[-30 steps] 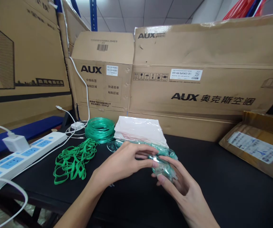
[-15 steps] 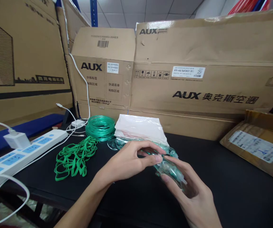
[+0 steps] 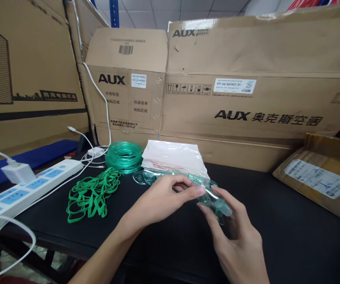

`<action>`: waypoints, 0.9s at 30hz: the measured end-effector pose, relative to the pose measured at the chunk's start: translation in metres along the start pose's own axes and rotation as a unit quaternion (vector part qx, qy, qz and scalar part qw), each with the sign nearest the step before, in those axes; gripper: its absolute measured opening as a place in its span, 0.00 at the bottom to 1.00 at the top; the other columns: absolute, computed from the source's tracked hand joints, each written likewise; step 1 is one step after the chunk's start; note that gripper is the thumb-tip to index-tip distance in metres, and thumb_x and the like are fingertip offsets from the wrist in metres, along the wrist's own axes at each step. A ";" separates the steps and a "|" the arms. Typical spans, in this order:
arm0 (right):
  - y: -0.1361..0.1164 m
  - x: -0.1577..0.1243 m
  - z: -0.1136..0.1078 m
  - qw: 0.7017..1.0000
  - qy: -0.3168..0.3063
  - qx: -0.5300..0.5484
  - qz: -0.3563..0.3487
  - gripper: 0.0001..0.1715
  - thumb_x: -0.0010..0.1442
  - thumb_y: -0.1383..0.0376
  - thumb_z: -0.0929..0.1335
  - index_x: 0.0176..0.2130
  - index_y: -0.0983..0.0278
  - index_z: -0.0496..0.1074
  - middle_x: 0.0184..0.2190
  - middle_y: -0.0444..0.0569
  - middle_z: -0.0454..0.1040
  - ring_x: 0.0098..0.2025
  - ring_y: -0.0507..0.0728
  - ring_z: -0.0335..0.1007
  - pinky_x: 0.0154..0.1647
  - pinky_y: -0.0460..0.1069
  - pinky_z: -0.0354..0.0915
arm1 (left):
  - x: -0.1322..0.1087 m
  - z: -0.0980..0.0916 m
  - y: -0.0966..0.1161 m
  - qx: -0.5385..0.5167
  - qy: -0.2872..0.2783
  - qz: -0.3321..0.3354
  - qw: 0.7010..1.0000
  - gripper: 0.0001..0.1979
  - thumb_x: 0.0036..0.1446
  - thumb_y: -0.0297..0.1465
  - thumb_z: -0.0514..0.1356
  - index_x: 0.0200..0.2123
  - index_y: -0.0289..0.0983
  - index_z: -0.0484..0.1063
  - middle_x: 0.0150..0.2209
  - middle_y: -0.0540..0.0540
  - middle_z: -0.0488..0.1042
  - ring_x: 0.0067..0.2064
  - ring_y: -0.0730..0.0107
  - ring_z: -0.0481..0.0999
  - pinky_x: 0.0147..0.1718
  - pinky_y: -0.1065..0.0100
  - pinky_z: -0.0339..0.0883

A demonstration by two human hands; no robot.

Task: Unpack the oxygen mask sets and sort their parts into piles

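Note:
Both hands hold a see-through green oxygen mask (image 3: 217,203) above the black table. My left hand (image 3: 165,197) is closed, pinching the mask's far left edge between thumb and fingers. My right hand (image 3: 236,225) wraps round the other end, thumb on the near side and fingers on the far side. A pale connector on the mask points toward the right palm. Behind my left hand lie more clear green plastic masks (image 3: 150,176), partly hidden by the hand. Left of them are a coil of green tubing (image 3: 124,157) and a tangle of green elastic straps (image 3: 94,193).
White sheets in clear wrapping (image 3: 174,156) lie behind the masks. A white power strip (image 3: 36,183) with cables runs along the left of the black table (image 3: 285,221). Large cardboard boxes (image 3: 247,146) wall off the back, and a taped carton (image 3: 320,181) sits at the right.
The mask has turned in my hands, so its pale connector shows more plainly. My left thumb has shifted slightly right along its edge. The camera view has moved a little.

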State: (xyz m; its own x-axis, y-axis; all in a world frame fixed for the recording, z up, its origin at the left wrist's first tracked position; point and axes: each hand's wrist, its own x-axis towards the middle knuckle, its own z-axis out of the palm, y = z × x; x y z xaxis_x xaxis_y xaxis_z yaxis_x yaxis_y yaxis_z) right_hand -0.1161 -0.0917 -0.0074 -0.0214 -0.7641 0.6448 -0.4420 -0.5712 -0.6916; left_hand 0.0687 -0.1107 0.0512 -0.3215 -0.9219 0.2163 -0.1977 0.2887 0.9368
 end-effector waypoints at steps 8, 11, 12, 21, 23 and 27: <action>0.006 0.001 0.006 1.000 -0.022 0.008 -0.014 0.26 0.64 0.59 0.72 0.60 0.52 0.67 0.56 0.48 0.76 0.54 0.62 0.77 0.56 0.57 0.72 | 0.004 0.010 -0.006 -0.088 -0.012 0.026 0.996 0.16 0.67 0.43 0.59 0.36 0.34 0.73 0.31 0.51 0.72 0.29 0.75 0.67 0.32 0.72 0.60; 0.006 0.004 0.006 0.984 -0.043 0.158 0.074 0.22 0.65 0.54 0.71 0.57 0.52 0.70 0.57 0.49 0.75 0.57 0.62 0.74 0.54 0.55 0.73 | 0.002 0.006 -0.004 -0.044 -0.014 0.039 0.998 0.17 0.67 0.44 0.59 0.37 0.35 0.75 0.28 0.53 0.69 0.28 0.76 0.65 0.30 0.72 0.58; 0.005 0.006 0.005 0.972 -0.052 0.200 0.113 0.21 0.66 0.52 0.70 0.56 0.53 0.71 0.58 0.50 0.75 0.58 0.63 0.73 0.55 0.56 0.73 | 0.001 0.004 -0.003 -0.030 -0.023 0.043 0.998 0.17 0.67 0.43 0.59 0.37 0.35 0.75 0.28 0.53 0.68 0.28 0.76 0.65 0.29 0.72 0.58; -0.007 0.022 -0.008 0.874 -0.127 0.386 0.266 0.20 0.62 0.55 0.74 0.51 0.56 0.75 0.51 0.51 0.79 0.54 0.63 0.74 0.60 0.59 0.66 | 0.000 -0.005 -0.001 -0.026 -0.036 0.051 0.998 0.10 0.65 0.36 0.63 0.40 0.35 0.78 0.35 0.51 0.77 0.30 0.77 0.69 0.32 0.73 0.63; -0.007 0.023 -0.008 0.866 -0.129 0.404 0.264 0.18 0.60 0.57 0.76 0.49 0.57 0.76 0.49 0.51 0.79 0.52 0.63 0.74 0.56 0.57 0.68 | 0.001 -0.004 -0.003 -0.024 -0.030 0.054 0.998 0.09 0.65 0.36 0.63 0.41 0.35 0.78 0.35 0.51 0.77 0.29 0.77 0.69 0.32 0.73 0.63; -0.008 0.024 -0.007 0.852 -0.148 0.430 0.262 0.18 0.57 0.60 0.77 0.47 0.59 0.77 0.49 0.53 0.79 0.50 0.62 0.74 0.51 0.55 0.71 | 0.002 -0.003 -0.004 -0.043 -0.040 0.042 0.997 0.10 0.64 0.36 0.64 0.44 0.36 0.78 0.34 0.50 0.77 0.30 0.76 0.69 0.32 0.73 0.64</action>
State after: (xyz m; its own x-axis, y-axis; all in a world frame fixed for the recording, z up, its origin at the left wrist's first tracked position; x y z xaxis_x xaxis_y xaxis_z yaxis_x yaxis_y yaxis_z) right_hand -0.1197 -0.1034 0.0157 0.2685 -0.9511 0.1526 0.3809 -0.0407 -0.9237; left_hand 0.0720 -0.1142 0.0491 -0.4070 -0.8706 0.2763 -0.0879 0.3384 0.9369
